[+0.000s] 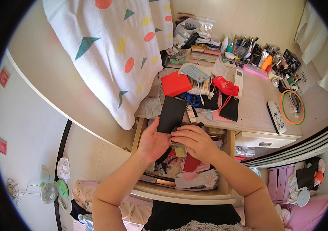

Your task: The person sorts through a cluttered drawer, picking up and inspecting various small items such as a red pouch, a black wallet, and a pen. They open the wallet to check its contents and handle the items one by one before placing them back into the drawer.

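My left hand (156, 143) is palm up over the pulled-out drawer (227, 161). Its thumb lies along the edge of a flat black rectangular case (171, 114), which it holds. Beside it, the curled fingers of my right hand (197, 141) close on a small dark grey item (176, 130), mostly hidden, at the case's lower corner. Under both hands the drawer holds jumbled small goods: a dark red pouch-like piece (191, 163), pink cloth (190, 175), crumpled white packaging (197, 179) and a long black stick-like item (158, 176).
On the desk (250, 109) lie a red box (176, 83), a red drawstring pouch (224, 85), cotton swabs (197, 88), a white remote (238, 82), a patterned case (276, 117) and coloured rings (281, 106). Cosmetics (247, 49) crowd the back. A patterned towel (109, 57) hangs at left.
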Available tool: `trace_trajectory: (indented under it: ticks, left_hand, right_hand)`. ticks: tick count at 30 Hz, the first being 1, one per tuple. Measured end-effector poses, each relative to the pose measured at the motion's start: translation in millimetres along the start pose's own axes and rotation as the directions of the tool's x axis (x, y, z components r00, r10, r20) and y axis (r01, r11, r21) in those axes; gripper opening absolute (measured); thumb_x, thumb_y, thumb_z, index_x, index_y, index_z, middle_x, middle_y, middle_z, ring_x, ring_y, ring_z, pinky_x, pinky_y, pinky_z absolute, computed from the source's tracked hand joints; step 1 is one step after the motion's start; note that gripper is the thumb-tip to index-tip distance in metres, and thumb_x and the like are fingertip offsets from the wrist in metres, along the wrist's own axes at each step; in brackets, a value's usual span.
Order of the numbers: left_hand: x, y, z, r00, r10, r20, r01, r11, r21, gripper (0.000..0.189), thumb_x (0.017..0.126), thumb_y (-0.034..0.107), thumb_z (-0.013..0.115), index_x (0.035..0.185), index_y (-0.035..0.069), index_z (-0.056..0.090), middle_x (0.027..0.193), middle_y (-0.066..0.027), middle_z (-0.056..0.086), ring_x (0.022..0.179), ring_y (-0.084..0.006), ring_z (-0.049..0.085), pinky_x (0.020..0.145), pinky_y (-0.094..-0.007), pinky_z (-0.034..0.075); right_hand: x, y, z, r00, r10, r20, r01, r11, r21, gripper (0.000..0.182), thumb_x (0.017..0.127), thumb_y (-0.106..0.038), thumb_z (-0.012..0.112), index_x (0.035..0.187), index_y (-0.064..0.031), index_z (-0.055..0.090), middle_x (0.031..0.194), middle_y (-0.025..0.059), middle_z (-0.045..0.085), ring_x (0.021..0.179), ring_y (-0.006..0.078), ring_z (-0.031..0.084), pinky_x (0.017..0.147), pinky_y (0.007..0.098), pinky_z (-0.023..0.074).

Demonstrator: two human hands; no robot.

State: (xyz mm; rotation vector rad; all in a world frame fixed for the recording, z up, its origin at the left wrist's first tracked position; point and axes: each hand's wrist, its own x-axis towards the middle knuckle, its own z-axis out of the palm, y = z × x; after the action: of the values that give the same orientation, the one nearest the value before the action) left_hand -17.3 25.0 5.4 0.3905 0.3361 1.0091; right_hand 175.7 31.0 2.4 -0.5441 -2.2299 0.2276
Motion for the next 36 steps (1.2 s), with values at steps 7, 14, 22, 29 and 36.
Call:
trace_trajectory:
  ticks: [7,14,22,29,36]
  left_hand:
    - [1.2,-0.6,-2.2,1.0,0.005,0.001,-0.005,1.0,0.003,0.055,0.102,0.043,0.026,0.139,0.006,0.042,0.135,-0.0075,0.052,0.12,-0.0213,0.05,0.106,-0.0366,0.035]
    - [1.8,0.0,-1.9,1.0,-0.005,-0.026,0.005,1.0,0.017,0.055,0.102,0.044,0.026,0.139,0.006,0.042,0.135,-0.0075,0.053,0.119,-0.0212,0.05,0.105,-0.0367,0.035]
    - [3.4,0.7,-2.4,0.999,-0.006,-0.053,0.007,0.999,0.032,0.055,0.102,0.044,0.026,0.139,0.007,0.042,0.134,-0.0077,0.053,0.118,-0.0215,0.051,0.103,-0.0372,0.037]
    - [4.3,1.1,-5.5,0.998,-0.008,-0.06,0.01,0.999,0.04,0.056,0.102,0.045,0.025,0.14,0.007,0.042,0.134,-0.0079,0.054,0.118,-0.0213,0.052,0.102,-0.0365,0.038]
    - [3.9,2.2,-2.3,0.996,0.001,-0.091,0.002,0.999,0.037,0.057,0.102,0.045,0.025,0.14,0.006,0.042,0.133,-0.0085,0.055,0.116,-0.0215,0.054,0.098,-0.0362,0.041]
  right_hand:
    - [0.7,-0.8,-1.4,1.0,0.014,0.006,-0.014,1.0,0.016,0.032,0.073,0.002,0.065,0.104,-0.0055,0.069,0.111,0.0044,0.065,0.105,0.0256,0.059,0.09,0.0367,0.0496]
    - [-2.0,1.0,0.4,1.0,-0.001,0.006,0.001,1.0,0.002,0.034,0.069,-0.001,0.064,0.103,-0.0057,0.066,0.112,0.0042,0.064,0.107,0.0242,0.057,0.094,0.0358,0.0463]
    - [-1.1,1.6,-1.3,1.0,0.0,0.016,0.0,1.0,-0.002,0.035,0.071,0.003,0.065,0.105,-0.0054,0.068,0.112,0.0049,0.065,0.105,0.0264,0.059,0.091,0.0369,0.0497]
    - [-0.8,1.5,-1.2,1.0,0.013,0.01,-0.013,1.0,0.01,0.034,0.071,0.003,0.065,0.104,-0.0051,0.068,0.112,0.0048,0.065,0.104,0.0263,0.059,0.09,0.0369,0.0497]
    - [-1.4,3.3,-1.6,1.0,-0.006,-0.01,0.006,1.0,0.026,0.036,0.068,0.002,0.065,0.103,-0.0052,0.067,0.112,0.0042,0.065,0.105,0.0252,0.058,0.091,0.0358,0.0486]
